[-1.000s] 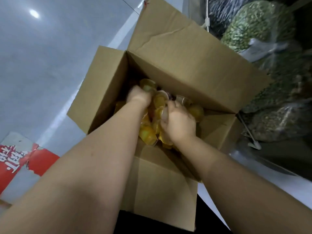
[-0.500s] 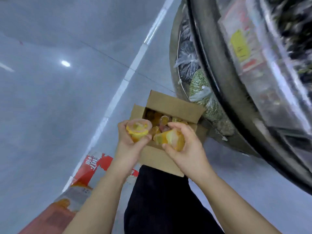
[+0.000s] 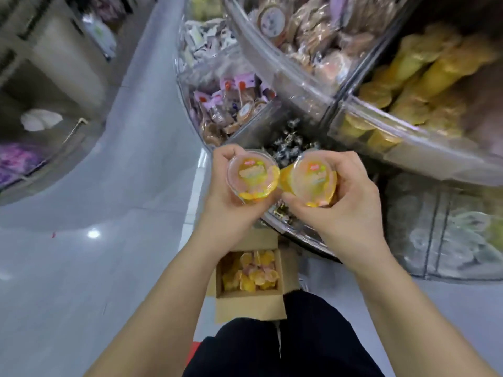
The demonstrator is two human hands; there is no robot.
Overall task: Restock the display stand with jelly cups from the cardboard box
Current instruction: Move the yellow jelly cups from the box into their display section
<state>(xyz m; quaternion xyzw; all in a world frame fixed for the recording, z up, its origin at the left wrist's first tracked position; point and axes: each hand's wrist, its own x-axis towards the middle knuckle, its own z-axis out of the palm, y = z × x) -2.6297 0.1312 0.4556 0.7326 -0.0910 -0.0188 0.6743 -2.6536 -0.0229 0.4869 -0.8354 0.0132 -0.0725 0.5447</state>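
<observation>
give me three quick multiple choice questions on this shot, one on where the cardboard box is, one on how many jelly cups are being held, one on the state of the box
1. Where is the cardboard box?
A. on the floor below the hands
B. on the top tier of the display stand
C. tucked under the left arm

2. How many jelly cups are the hands holding?
A. none
B. one in each hand
C. six, stacked in one hand

3. What state is the box in?
A. taped shut
B. open and empty
C. open with cups left inside

Answers:
1. A, it sits on the floor by the person's legs.
2. B, the left hand grips one jelly cup and the right hand another.
3. C, its flaps are open and yellow cups show inside.
</observation>
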